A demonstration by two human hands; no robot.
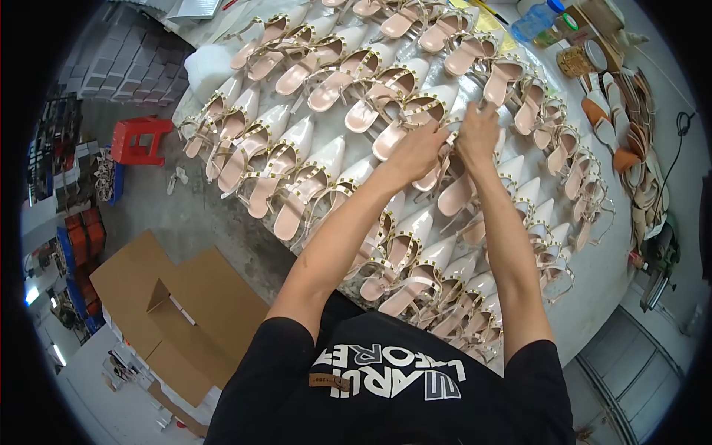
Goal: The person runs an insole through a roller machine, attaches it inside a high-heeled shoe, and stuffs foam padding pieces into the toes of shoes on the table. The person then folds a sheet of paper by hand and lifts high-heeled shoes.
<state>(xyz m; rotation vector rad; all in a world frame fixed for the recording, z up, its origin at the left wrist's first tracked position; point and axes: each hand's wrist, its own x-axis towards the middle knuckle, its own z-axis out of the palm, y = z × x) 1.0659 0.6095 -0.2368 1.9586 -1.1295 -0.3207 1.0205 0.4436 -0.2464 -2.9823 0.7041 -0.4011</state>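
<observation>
Several rows of pale pointed-toe slingback shoes (324, 159) with gold studs and pinkish insoles cover the table. Reaching into the middle of them, my left hand (417, 154) has its fingers curled in at a thin studded shoe strap (449, 139). Close beside it on the right, my right hand (478, 135) is closed too, its fingers bent at the same strap. The hands partly cover the shoe under them, so the fingertips' exact hold is hard to see. Another shoe (455, 196) lies just below my hands.
Jars (581, 59) and a blue-capped container (539, 21) stand at the table's far right. Stacked shoe parts (636, 152) lie along the right edge. On the floor to the left are a red stool (141, 141), an open cardboard box (174, 315) and stacked pale boxes (133, 63).
</observation>
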